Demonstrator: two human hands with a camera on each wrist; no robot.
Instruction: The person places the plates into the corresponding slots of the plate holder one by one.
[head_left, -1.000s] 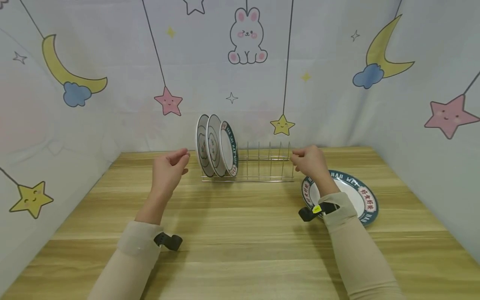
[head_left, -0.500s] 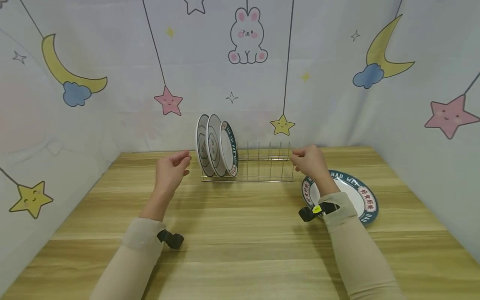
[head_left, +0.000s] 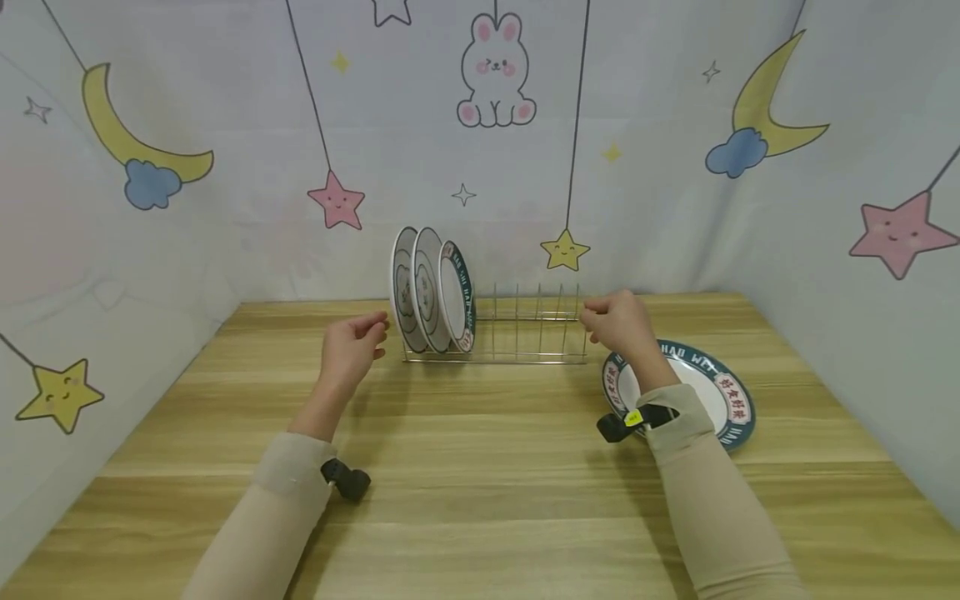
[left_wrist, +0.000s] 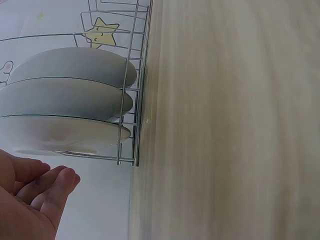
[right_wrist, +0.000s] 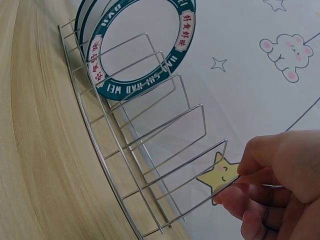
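Note:
A metal wire dish rack (head_left: 528, 362) stands on the table with three plates upright in its left slots. The rightmost of these plates (head_left: 459, 296) has a green lettered rim; the left plate (head_left: 403, 287) and middle plate (head_left: 431, 292) show white edges. My right hand (head_left: 621, 323) pinches the wire at the rack's right end between thumb and index finger, as the right wrist view shows. Just left of the left plate is my left hand (head_left: 349, 350), holding nothing, its fingers loosely bent; in the left wrist view a small gap appears between fingertips and plate.
Another green-rimmed plate (head_left: 705, 392) lies flat on the wooden table (head_left: 480, 492), partly behind my right forearm. A white backdrop (head_left: 637, 200) printed with stars, moons and a rabbit rises close behind the rack.
My left hand has moved right and slightly down, closer to the left plate. My right hand stays at the rack's right end. Rack and plates look the same.

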